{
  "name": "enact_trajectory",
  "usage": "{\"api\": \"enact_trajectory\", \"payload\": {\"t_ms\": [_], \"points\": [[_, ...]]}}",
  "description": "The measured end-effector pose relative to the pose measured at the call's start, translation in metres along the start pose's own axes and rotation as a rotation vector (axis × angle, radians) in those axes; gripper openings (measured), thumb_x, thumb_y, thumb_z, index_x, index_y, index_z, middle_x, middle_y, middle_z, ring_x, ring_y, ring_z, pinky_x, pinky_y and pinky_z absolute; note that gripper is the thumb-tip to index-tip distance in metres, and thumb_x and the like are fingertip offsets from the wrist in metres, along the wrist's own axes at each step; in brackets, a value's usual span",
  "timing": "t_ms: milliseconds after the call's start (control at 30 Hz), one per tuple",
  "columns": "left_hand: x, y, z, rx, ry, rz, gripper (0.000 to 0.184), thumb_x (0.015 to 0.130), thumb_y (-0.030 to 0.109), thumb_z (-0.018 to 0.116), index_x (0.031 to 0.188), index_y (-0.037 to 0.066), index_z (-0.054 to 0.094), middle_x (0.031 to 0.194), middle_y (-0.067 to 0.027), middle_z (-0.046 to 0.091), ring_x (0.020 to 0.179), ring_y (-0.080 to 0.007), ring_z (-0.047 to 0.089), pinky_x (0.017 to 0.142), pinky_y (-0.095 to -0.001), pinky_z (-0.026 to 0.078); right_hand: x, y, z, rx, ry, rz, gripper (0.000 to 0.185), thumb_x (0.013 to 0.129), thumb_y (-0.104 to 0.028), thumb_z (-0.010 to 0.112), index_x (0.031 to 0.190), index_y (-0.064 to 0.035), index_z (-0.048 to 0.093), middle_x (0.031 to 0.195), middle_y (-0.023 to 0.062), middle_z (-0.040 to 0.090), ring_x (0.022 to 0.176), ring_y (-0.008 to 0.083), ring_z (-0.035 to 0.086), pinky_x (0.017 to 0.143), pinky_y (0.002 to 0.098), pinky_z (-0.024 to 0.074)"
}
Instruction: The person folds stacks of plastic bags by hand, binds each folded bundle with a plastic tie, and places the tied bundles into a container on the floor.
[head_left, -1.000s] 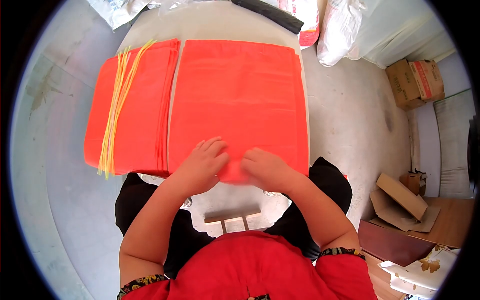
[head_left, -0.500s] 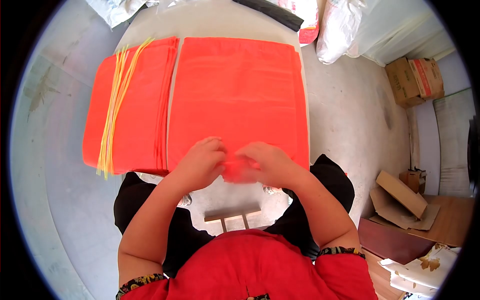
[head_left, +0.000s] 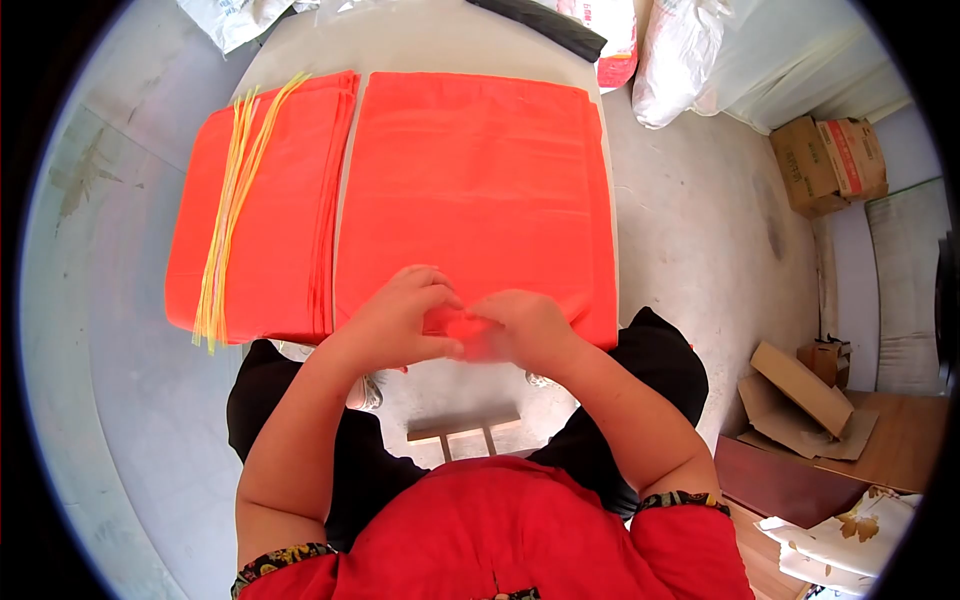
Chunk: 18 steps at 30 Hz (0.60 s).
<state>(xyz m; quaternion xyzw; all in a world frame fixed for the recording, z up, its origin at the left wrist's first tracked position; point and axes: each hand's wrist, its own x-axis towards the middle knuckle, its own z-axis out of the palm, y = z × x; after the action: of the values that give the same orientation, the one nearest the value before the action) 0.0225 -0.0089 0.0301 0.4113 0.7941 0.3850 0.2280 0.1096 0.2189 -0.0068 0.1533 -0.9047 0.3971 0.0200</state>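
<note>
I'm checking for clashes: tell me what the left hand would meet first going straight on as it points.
Probably the bunched red material, with the right hand just beyond; blur hides whether the left hand touches the material.

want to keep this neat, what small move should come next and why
Probably close the left hand on the bunched red edge: its thumb and fingers look parted beside that bunch, while the right hand curls over the other side.

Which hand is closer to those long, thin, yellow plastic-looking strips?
Left. The left hand is to the right of the yellow strips; the right hand is farther right, beyond it.
</note>
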Motion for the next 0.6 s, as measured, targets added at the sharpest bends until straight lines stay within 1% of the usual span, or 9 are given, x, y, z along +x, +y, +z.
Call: {"api": "enact_trajectory", "payload": {"t_ms": [67,100,167,200,267,367,467,567,600], "points": [[0.002,-0.006,0.003,0.09,0.01,0.078,0.025,0.087,0.008,0.077,0.109,0.0,0.069,0.129,-0.0145,0.062,0.131,-0.036,0.052,0.11,-0.0454,0.044,0.0,-0.006,-0.007,0.108,0.018,0.082,0.019,0.091,-0.012,0.069,0.109,-0.008,0.075,0.091,0.011,0.075,0.081,0.0281,0.071,0.072,0.0379,0.0562],[0.002,-0.008,0.004,0.135,0.016,0.115,0.029,0.085,0.008,0.079,0.111,0.0,0.069,0.127,-0.0149,0.063,0.129,-0.0361,0.054,0.109,-0.0454,0.045,0.003,-0.015,-0.015,0.233,-0.022,0.249,0.02,0.093,-0.013,0.068,0.111,-0.007,0.075,0.09,0.0108,0.074,0.079,0.0245,0.07,0.071,0.0363,0.0552],[0.006,-0.006,0.006,0.062,0.034,0.023,0.03,0.084,0.008,0.08,0.111,0.0,0.068,0.124,-0.0152,0.065,0.125,-0.036,0.057,0.107,-0.0451,0.047,0.012,-0.036,-0.033,0.48,-0.102,0.585,0.021,0.098,-0.016,0.067,0.114,-0.005,0.074,0.086,0.0105,0.073,0.076,0.0172,0.067,0.069,0.0332,0.0532],[0.007,-0.005,0.006,0.026,0.043,-0.022,0.031,0.084,0.008,0.08,0.111,0.0,0.068,0.122,-0.0154,0.065,0.124,-0.036,0.058,0.106,-0.0449,0.048,0.013,-0.036,-0.037,0.511,-0.087,0.6,0.02,0.099,-0.016,0.067,0.113,-0.0039,0.074,0.085,0.0101,0.072,0.075,0.015,0.065,0.068,0.0322,0.0522],[0.007,-0.002,0.004,0.043,0.097,0.001,0.029,0.084,0.008,0.079,0.109,0.0,0.068,0.122,-0.0153,0.066,0.124,-0.0353,0.058,0.105,-0.0444,0.048,0.014,-0.035,-0.041,0.573,-0.055,0.629,0.02,0.101,-0.017,0.065,0.11,-0.0016,0.075,0.084,0.0093,0.071,0.075,0.0106,0.061,0.067,0.0303,0.0503],[0.009,0.0,0.001,0.139,0.127,0.062,0.025,0.084,0.007,0.078,0.106,-0.001,0.068,0.12,-0.0154,0.067,0.122,-0.0351,0.059,0.103,-0.0443,0.048,0.011,-0.017,-0.03,0.685,0.04,0.518,0.02,0.099,-0.013,0.065,0.109,-0.0001,0.075,0.085,0.0099,0.071,0.075,0.012,0.062,0.067,0.0316,0.0506],[0.011,0.005,-0.001,0.211,0.146,0.084,0.024,0.083,0.004,0.077,0.105,-0.001,0.069,0.115,-0.0153,0.069,0.118,-0.0351,0.061,0.102,-0.0444,0.049,0.015,-0.018,-0.034,0.521,0.046,0.368,0.019,0.098,-0.011,0.064,0.108,0.0004,0.075,0.091,0.01,0.073,0.079,0.0127,0.064,0.072,0.031,0.0523],[0.015,0.012,-0.002,0.198,0.183,0.108,0.025,0.08,0.0,0.074,0.104,-0.002,0.07,0.108,-0.0148,0.071,0.113,-0.0349,0.064,0.1,-0.0444,0.05,0.018,-0.029,-0.037,0.576,0.077,0.266,0.019,0.095,-0.007,0.065,0.108,0.0001,0.075,0.102,0.0118,0.074,0.091,0.0176,0.068,0.08,0.032,0.0549],[0.016,0.013,-0.001,0.185,0.197,0.119,0.026,0.078,-0.002,0.073,0.104,-0.002,0.07,0.106,-0.0146,0.071,0.111,-0.0349,0.065,0.099,-0.0444,0.05,0.017,-0.028,-0.036,0.507,0.106,0.192,0.021,0.093,-0.005,0.066,0.111,-0.0005,0.076,0.109,0.0122,0.073,0.097,0.0198,0.068,0.084,0.0329,0.0546]]}}
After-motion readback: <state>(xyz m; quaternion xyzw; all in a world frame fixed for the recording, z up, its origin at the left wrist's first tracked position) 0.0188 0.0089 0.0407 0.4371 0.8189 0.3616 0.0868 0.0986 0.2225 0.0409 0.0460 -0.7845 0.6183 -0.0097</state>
